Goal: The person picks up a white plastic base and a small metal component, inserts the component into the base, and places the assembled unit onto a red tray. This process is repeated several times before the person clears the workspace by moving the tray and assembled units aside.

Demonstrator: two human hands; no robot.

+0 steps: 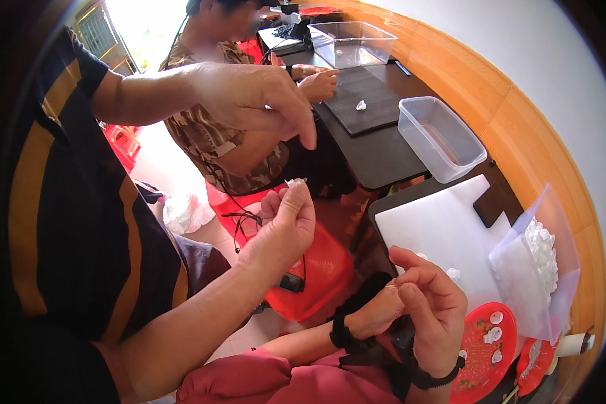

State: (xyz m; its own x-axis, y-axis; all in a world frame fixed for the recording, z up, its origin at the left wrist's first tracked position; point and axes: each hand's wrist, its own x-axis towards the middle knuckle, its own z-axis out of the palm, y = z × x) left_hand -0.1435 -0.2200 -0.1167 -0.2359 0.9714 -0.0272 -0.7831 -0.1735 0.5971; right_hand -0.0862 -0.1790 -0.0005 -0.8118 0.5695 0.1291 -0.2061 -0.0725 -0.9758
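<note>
My left hand (374,314), with a black band at the wrist, reaches in from the lower middle; its fingers are bent together and partly covered by my other hand. My right hand (439,316), also banded in black, is raised against it with thumb and fingers curled together. Something thin and pale shows between the fingertips of both hands, too small to name. Just right of my right hand lies a red plate (479,337) with several small white pieces on it. Behind the hands, a white foam sheet (438,229) covers part of the dark table, with small white bits near its front edge.
An open plastic bag (515,269) of white pieces stands at the right, by a black phone-like slab (495,200). Farther back is a clear tub (441,138). At left a co-worker's hand (289,212) pinches a small white piece; another person sits beyond. A red stool (316,269) stands between.
</note>
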